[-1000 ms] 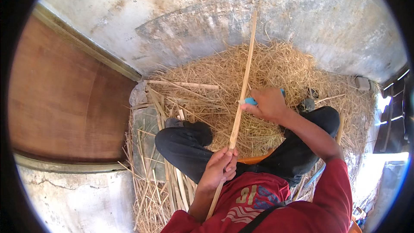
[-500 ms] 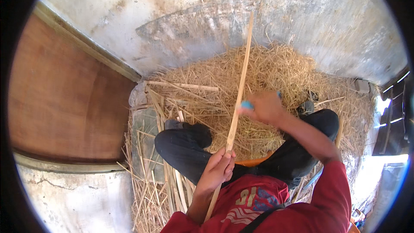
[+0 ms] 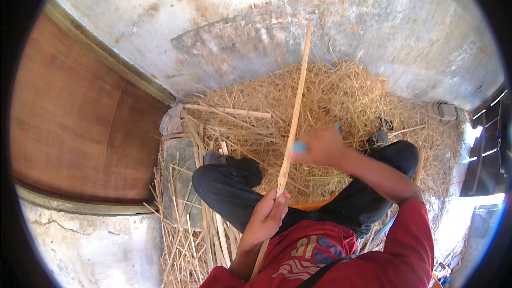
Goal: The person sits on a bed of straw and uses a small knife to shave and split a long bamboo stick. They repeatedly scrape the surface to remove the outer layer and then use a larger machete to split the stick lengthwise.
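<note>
A long, pale wooden strip (image 3: 297, 109), likely split bamboo, slants up from my lap towards the wall and narrows at its far tip. My left hand (image 3: 268, 214) is wrapped round its lower part, with the thumb along the top. Beside the strip's middle, my right hand (image 3: 320, 148) is curled closed and blurred by motion. Bright blue shows at the thumb side of this hand, against the strip, and again at its far side. What the blue thing is, I cannot make out.
Dry straw and shavings (image 3: 341, 90) are heaped between my bent legs and the stained wall (image 3: 373, 26). Several loose strips (image 3: 218, 229) lie by my left leg, another piece (image 3: 229, 111) farther off. A brown panel (image 3: 80, 117) stands at the left; a grey block (image 3: 447, 111) lies far right.
My right hand has slid down along the strip, nearer to my left hand. The strip's far tip sits slightly lower; my left hand still grips it.
</note>
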Tool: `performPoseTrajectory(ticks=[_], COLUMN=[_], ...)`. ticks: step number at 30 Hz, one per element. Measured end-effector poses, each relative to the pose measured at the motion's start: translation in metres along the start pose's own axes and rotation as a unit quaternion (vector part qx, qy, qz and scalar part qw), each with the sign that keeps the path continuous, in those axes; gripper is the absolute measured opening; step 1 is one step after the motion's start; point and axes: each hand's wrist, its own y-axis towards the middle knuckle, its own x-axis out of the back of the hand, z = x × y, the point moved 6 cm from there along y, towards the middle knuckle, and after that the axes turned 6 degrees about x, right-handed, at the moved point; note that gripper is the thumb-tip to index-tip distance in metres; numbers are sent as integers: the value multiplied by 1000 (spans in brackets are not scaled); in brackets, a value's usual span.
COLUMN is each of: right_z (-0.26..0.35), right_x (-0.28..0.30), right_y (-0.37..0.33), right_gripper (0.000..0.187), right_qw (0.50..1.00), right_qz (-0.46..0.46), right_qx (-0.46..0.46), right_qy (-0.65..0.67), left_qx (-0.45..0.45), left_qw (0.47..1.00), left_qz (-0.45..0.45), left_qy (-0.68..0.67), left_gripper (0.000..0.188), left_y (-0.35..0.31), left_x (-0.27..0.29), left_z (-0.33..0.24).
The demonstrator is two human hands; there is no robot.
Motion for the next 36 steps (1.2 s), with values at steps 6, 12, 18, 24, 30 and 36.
performPoseTrajectory(ticks=[6, 12, 18, 24, 30, 36], right_z=[-13, -40, -66, -1, -9, -56], right_x=[3, 3, -2, -4, 6, 5], right_y=[4, 10, 2, 5, 13, 8], right_gripper=[63, 60, 59, 66, 67, 61], right_qw=[999, 996, 987, 997, 988, 990], right_qz=[8, -20, 61, -56, -108, -76], right_qx=[-38, -53, -148, 48, 82, -76], right_qy=[-36, -72, -31, -32, -71, -96], left_qx=[-57, -67, 7, -100, -106, -77], left_qw=[991, 991, 998, 980, 985, 993], left_qz=[-35, -45, -25, -68, -52, -33], left_qy=[113, 108, 58, 157, 129, 88], left_gripper=[19, 18, 16, 20, 21, 20], left_y=[-2, 9, -5, -4, 2, -3], left_x=[1, 1, -3, 3, 1, 0], left_z=[-13, -11, -2, -10, -21, -4])
